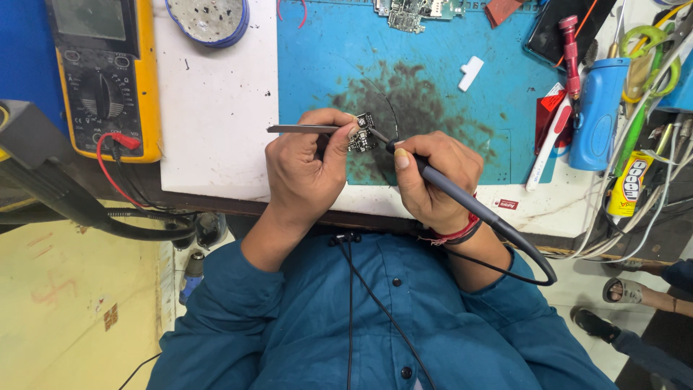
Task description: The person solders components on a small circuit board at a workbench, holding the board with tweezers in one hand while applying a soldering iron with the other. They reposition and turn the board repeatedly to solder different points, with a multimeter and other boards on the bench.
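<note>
One small circuit board [360,135] on blue mat [433,87], pinched by left hand [307,170] with one tweezers [299,129]. Right hand [433,180] fisted around one soldering iron [440,186], tip touching board.

upper left: multimeter screen [92,18], grey rectangle in yellow-black case | right edge: yellow glue tube [629,186], dark oval label | lower right of surface: small red-white sticker [507,204]
</note>
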`<action>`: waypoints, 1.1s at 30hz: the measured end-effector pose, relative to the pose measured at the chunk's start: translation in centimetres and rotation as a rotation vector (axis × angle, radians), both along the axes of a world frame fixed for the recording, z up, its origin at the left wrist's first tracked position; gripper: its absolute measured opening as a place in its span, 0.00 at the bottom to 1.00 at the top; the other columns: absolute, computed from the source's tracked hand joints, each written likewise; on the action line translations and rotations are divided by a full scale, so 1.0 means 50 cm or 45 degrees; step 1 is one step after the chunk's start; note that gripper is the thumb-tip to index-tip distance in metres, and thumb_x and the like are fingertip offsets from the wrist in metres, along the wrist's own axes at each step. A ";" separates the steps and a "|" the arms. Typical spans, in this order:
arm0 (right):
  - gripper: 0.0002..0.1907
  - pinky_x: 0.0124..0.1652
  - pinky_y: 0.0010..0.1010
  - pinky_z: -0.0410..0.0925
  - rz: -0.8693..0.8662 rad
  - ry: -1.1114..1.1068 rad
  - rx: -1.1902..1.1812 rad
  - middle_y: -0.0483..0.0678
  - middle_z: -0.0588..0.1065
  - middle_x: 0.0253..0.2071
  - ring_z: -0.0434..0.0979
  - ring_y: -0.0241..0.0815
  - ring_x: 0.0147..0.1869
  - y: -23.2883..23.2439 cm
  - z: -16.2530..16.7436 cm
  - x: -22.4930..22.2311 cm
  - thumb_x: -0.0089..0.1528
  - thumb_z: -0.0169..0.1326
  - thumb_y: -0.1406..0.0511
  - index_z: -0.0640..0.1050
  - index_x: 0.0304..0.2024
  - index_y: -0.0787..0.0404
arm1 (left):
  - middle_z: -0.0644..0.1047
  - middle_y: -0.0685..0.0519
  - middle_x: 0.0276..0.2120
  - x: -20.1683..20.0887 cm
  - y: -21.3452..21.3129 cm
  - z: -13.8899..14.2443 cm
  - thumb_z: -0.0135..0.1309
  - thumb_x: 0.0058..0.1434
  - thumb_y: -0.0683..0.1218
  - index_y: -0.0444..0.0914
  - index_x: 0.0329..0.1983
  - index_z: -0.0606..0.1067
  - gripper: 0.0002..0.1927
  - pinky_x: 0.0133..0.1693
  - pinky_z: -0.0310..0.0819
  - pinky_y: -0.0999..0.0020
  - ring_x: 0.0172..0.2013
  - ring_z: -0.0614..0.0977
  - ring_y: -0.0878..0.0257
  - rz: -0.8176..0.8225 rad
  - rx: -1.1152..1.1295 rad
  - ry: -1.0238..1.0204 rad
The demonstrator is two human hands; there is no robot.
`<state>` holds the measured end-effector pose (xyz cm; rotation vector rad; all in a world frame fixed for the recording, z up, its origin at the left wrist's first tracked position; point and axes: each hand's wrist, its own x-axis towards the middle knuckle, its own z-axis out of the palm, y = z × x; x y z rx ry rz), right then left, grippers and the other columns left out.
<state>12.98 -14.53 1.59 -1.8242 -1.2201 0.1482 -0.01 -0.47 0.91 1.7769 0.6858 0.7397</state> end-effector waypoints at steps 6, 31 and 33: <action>0.05 0.29 0.30 0.64 -0.010 0.015 0.033 0.50 0.75 0.29 0.74 0.45 0.30 -0.001 -0.002 0.000 0.69 0.58 0.70 0.76 0.38 0.64 | 0.82 0.52 0.33 -0.001 -0.001 -0.002 0.59 0.71 0.40 0.34 0.44 0.78 0.03 0.31 0.74 0.75 0.29 0.82 0.70 -0.005 -0.025 -0.009; 0.05 0.30 0.30 0.64 -0.020 0.028 0.010 0.50 0.75 0.30 0.75 0.44 0.30 -0.001 0.000 -0.002 0.69 0.58 0.69 0.76 0.38 0.64 | 0.83 0.51 0.36 -0.004 0.002 -0.005 0.60 0.70 0.41 0.36 0.46 0.78 0.05 0.32 0.75 0.73 0.30 0.84 0.68 -0.069 0.023 -0.008; 0.05 0.30 0.30 0.64 -0.014 0.030 0.006 0.50 0.75 0.29 0.75 0.44 0.30 -0.002 0.000 -0.001 0.69 0.58 0.69 0.76 0.38 0.64 | 0.84 0.51 0.36 -0.004 0.000 -0.005 0.60 0.70 0.41 0.36 0.46 0.78 0.05 0.31 0.75 0.73 0.30 0.83 0.68 -0.060 0.012 -0.003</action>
